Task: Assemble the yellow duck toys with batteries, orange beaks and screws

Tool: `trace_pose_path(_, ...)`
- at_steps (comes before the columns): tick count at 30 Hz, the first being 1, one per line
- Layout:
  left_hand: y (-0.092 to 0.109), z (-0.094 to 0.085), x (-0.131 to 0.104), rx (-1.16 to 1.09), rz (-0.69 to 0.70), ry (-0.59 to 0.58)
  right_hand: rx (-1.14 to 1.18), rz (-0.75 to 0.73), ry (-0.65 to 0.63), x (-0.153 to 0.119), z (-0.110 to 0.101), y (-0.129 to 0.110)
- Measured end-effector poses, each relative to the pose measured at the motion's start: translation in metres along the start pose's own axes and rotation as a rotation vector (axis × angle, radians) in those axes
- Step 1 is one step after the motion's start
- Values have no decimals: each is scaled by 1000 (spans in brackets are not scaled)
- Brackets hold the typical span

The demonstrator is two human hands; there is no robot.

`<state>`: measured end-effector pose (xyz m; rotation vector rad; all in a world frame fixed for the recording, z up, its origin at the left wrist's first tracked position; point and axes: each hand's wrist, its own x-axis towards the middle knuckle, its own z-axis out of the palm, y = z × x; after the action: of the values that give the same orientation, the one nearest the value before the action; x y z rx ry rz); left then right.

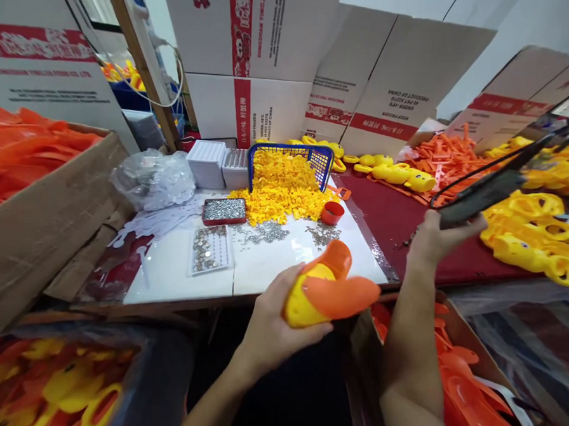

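My left hand (279,321) is wrapped round a yellow and orange plastic duck toy (309,297) in front of the table's near edge. Its orange scoop-like parts point up and to the right. Over the red cloth on the right, my right hand (436,237) grips a dark tool (480,198) with a black cord or strap on it. A blue basket (327,167) lies tipped, with small yellow parts (286,187) spilling onto the white table top (257,269). Silver screws fill a red-rimmed tray (224,211), and a red cup (332,213) stands beside loose metal bits.
Yellow duck pieces (531,245) and orange parts (444,158) lie on the right. Boxes of orange parts stand at left (40,225) and lower right (470,388). A clear tray (210,250) holds metal discs. White cartons (280,111) line the back.
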<state>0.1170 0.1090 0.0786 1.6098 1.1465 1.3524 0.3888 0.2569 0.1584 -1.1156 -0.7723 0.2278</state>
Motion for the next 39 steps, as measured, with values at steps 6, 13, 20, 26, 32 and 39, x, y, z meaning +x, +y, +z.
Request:
trace_pose_path(6, -9, -30, 4, -1101, -476, 59, -144, -179, 122, -71, 15, -8)
trace_pose_path(13, -2, -47, 4, -1184, -557, 90, 193, 194, -1017, -207, 45, -28)
trace_pose_path(20, -14, -43, -15, -1248, -545, 179, 448, 686, -1029, -243, 51, -18)
trace_pose_path(26, -32, -24, -57, -1061, -385, 56, 473, 810, -1091, -242, 39, -15)
trace_pose_path(32, -19, -43, -62, -765, -195, 478, 576, 1052, -1123, -263, 41, -9)
trace_pose_path(39, -6, -92, -54, -364, 71, 917, 683, 1710, -1033, -334, 35, -21)
